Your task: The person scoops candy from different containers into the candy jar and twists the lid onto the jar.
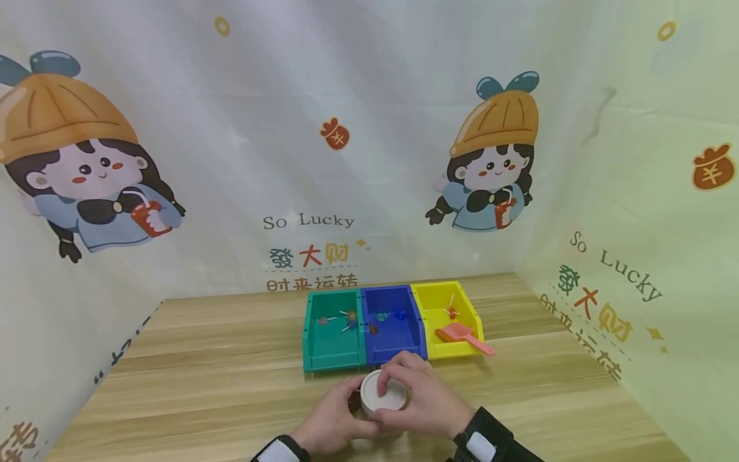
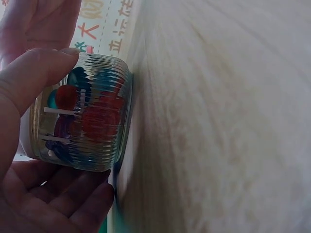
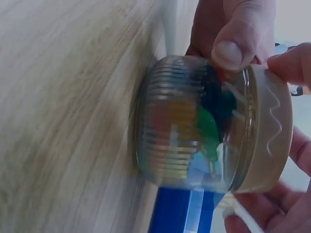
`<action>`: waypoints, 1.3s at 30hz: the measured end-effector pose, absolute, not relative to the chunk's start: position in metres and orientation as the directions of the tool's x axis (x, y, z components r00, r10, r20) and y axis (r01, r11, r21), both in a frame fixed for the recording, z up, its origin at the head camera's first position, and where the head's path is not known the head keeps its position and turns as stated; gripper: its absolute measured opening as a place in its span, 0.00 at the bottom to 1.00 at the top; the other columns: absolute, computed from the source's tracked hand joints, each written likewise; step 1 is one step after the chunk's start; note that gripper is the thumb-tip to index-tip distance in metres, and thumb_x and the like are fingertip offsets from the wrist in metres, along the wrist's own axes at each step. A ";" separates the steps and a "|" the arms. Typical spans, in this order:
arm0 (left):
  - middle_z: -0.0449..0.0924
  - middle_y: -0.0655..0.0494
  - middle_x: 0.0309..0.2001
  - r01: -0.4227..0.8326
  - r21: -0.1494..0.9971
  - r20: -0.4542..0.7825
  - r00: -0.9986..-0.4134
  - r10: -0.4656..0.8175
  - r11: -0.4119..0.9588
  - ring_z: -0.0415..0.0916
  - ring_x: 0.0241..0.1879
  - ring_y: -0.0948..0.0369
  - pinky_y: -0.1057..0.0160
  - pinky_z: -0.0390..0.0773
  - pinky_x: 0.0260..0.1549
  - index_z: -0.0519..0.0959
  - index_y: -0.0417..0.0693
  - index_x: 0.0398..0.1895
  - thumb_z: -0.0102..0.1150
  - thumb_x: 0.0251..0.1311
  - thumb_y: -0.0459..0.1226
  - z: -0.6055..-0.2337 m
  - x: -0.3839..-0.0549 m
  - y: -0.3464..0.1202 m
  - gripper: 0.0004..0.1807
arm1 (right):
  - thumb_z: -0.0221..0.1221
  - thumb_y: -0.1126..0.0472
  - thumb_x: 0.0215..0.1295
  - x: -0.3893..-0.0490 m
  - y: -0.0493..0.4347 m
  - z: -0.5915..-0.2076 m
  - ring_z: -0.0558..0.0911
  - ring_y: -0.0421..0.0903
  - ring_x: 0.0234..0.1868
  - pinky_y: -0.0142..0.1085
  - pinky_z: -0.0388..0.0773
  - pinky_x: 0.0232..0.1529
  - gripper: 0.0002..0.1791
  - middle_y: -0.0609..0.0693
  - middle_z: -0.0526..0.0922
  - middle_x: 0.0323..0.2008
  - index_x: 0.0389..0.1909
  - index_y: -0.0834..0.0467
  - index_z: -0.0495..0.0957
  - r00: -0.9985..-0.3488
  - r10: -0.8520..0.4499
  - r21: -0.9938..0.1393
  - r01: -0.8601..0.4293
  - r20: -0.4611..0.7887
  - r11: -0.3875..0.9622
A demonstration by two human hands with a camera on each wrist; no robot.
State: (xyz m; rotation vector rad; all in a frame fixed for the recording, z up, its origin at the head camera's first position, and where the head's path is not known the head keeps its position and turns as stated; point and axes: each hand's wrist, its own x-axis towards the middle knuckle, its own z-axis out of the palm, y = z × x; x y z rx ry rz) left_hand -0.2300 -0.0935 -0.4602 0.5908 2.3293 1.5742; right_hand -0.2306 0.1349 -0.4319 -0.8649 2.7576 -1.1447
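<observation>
A clear ribbed jar [image 2: 97, 116] with several small coloured lollipops inside stands upright on the table, and a cream lid [image 1: 378, 393] sits on its mouth. From the left side, my left hand [image 1: 331, 417] grips the jar's body, its thumb along the near side in the left wrist view. My right hand [image 1: 424, 398] holds the lid, with thumb and fingers at its rim and a curled finger over its top. In the right wrist view the lid [image 3: 272, 131] lies level against the jar's neck.
Just behind the jar stand three joined bins: green [image 1: 335, 359], blue [image 1: 395, 354] and yellow [image 1: 453, 350]. Each has a few small lollipops or sweets inside. A pink toy shovel [image 1: 462, 333] lies across the yellow bin's front edge. A printed curtain [image 1: 392, 173] surrounds the wooden table [image 1: 231, 359].
</observation>
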 end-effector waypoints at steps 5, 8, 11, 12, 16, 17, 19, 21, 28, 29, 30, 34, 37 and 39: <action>0.80 0.47 0.70 0.152 0.942 -0.011 -0.878 0.478 0.301 0.78 0.68 0.51 0.41 0.78 0.73 0.76 0.41 0.74 0.82 0.58 0.33 -0.462 -0.232 -0.093 0.40 | 0.75 0.31 0.60 -0.227 0.126 -0.431 0.69 0.47 0.51 0.35 0.69 0.40 0.19 0.45 0.67 0.42 0.39 0.35 0.80 -0.891 -0.420 -0.636 -0.427 0.174 0.643; 0.83 0.50 0.67 0.139 0.940 -0.026 -0.881 0.473 0.311 0.80 0.63 0.54 0.45 0.82 0.69 0.76 0.42 0.74 0.82 0.58 0.33 -0.462 -0.233 -0.093 0.40 | 0.75 0.26 0.57 -0.225 0.120 -0.430 0.69 0.46 0.45 0.35 0.65 0.37 0.24 0.46 0.66 0.40 0.34 0.38 0.77 -0.913 -0.366 -0.595 -0.399 0.183 0.698; 0.84 0.51 0.65 0.141 0.937 -0.028 -0.882 0.470 0.319 0.81 0.59 0.56 0.47 0.84 0.67 0.77 0.44 0.74 0.83 0.57 0.33 -0.462 -0.234 -0.093 0.40 | 0.73 0.23 0.56 -0.223 0.115 -0.432 0.69 0.44 0.41 0.34 0.63 0.37 0.29 0.45 0.66 0.38 0.31 0.40 0.74 -0.905 -0.351 -0.512 -0.425 0.240 0.746; 0.84 0.51 0.65 0.139 0.938 -0.028 -0.882 0.471 0.317 0.81 0.59 0.56 0.48 0.84 0.66 0.76 0.44 0.74 0.83 0.57 0.33 -0.462 -0.234 -0.093 0.40 | 0.72 0.22 0.57 -0.222 0.114 -0.433 0.69 0.43 0.42 0.34 0.64 0.38 0.29 0.44 0.67 0.38 0.31 0.40 0.74 -0.896 -0.356 -0.481 -0.443 0.265 0.757; 0.82 0.48 0.67 0.168 0.935 -0.003 -0.878 0.479 0.313 0.80 0.64 0.53 0.44 0.80 0.71 0.76 0.41 0.74 0.83 0.56 0.33 -0.461 -0.233 -0.093 0.41 | 0.71 0.23 0.60 -0.224 0.119 -0.436 0.74 0.45 0.52 0.38 0.75 0.49 0.29 0.43 0.78 0.47 0.33 0.41 0.73 -0.864 -0.404 -0.447 -0.502 0.302 0.741; 0.81 0.48 0.68 0.172 0.932 -0.001 -0.878 0.479 0.318 0.79 0.66 0.52 0.43 0.79 0.72 0.76 0.41 0.74 0.83 0.56 0.33 -0.461 -0.232 -0.093 0.41 | 0.71 0.24 0.61 -0.225 0.121 -0.436 0.76 0.46 0.56 0.41 0.78 0.53 0.27 0.44 0.81 0.52 0.34 0.40 0.74 -0.859 -0.421 -0.464 -0.512 0.292 0.723; 0.81 0.47 0.69 0.189 0.922 0.006 -0.879 0.476 0.338 0.78 0.68 0.50 0.39 0.76 0.73 0.76 0.41 0.73 0.84 0.57 0.35 -0.461 -0.232 -0.094 0.41 | 0.72 0.28 0.64 -0.227 0.128 -0.435 0.78 0.53 0.65 0.49 0.84 0.60 0.24 0.49 0.83 0.62 0.36 0.41 0.75 -0.851 -0.460 -0.532 -0.520 0.254 0.668; 0.81 0.48 0.69 0.196 0.915 0.006 -0.880 0.474 0.352 0.78 0.69 0.49 0.37 0.75 0.74 0.76 0.41 0.74 0.84 0.57 0.37 -0.462 -0.232 -0.094 0.41 | 0.72 0.32 0.67 -0.229 0.135 -0.433 0.77 0.59 0.72 0.59 0.84 0.65 0.21 0.52 0.82 0.71 0.38 0.40 0.76 -0.843 -0.495 -0.597 -0.511 0.209 0.618; 0.82 0.50 0.67 0.194 0.916 0.005 -0.881 0.474 0.351 0.78 0.68 0.50 0.34 0.74 0.73 0.76 0.43 0.74 0.84 0.58 0.38 -0.462 -0.233 -0.094 0.41 | 0.73 0.43 0.65 -0.234 0.149 -0.428 0.74 0.62 0.78 0.72 0.71 0.75 0.16 0.49 0.78 0.77 0.44 0.38 0.76 -0.813 -0.573 -0.694 -0.472 0.105 0.544; 0.82 0.50 0.67 0.191 0.917 0.003 -0.881 0.472 0.350 0.78 0.68 0.50 0.34 0.74 0.73 0.76 0.43 0.74 0.85 0.57 0.38 -0.462 -0.233 -0.094 0.41 | 0.73 0.45 0.63 -0.234 0.150 -0.428 0.73 0.62 0.78 0.73 0.69 0.75 0.16 0.49 0.78 0.77 0.44 0.38 0.76 -0.814 -0.573 -0.697 -0.468 0.100 0.544; 0.82 0.50 0.67 0.194 0.916 0.006 -0.882 0.471 0.351 0.78 0.68 0.50 0.34 0.74 0.73 0.76 0.43 0.74 0.85 0.57 0.38 -0.462 -0.233 -0.094 0.41 | 0.74 0.45 0.62 -0.234 0.150 -0.428 0.73 0.62 0.78 0.73 0.69 0.75 0.16 0.48 0.79 0.77 0.44 0.37 0.77 -0.815 -0.571 -0.695 -0.466 0.098 0.547; 0.82 0.50 0.68 0.185 0.915 -0.003 -0.886 0.463 0.359 0.78 0.68 0.50 0.33 0.73 0.74 0.77 0.43 0.73 0.85 0.57 0.38 -0.461 -0.232 -0.094 0.41 | 0.75 0.43 0.62 -0.234 0.149 -0.429 0.76 0.57 0.71 0.65 0.75 0.71 0.16 0.45 0.82 0.68 0.43 0.36 0.79 -0.827 -0.551 -0.683 -0.469 0.115 0.561; 0.82 0.50 0.67 0.175 0.920 -0.009 -0.885 0.466 0.350 0.77 0.69 0.50 0.34 0.72 0.75 0.78 0.44 0.73 0.84 0.58 0.38 -0.461 -0.232 -0.094 0.39 | 0.76 0.40 0.63 -0.232 0.145 -0.431 0.76 0.50 0.62 0.47 0.81 0.61 0.15 0.43 0.78 0.55 0.42 0.36 0.80 -0.845 -0.519 -0.680 -0.455 0.127 0.575; 0.82 0.50 0.67 0.178 0.926 -0.001 -0.881 0.474 0.332 0.76 0.70 0.50 0.35 0.71 0.76 0.78 0.44 0.72 0.84 0.58 0.36 -0.462 -0.231 -0.094 0.38 | 0.76 0.37 0.63 -0.229 0.142 -0.433 0.75 0.47 0.56 0.36 0.81 0.52 0.16 0.44 0.73 0.49 0.42 0.36 0.80 -0.863 -0.487 -0.683 -0.436 0.133 0.586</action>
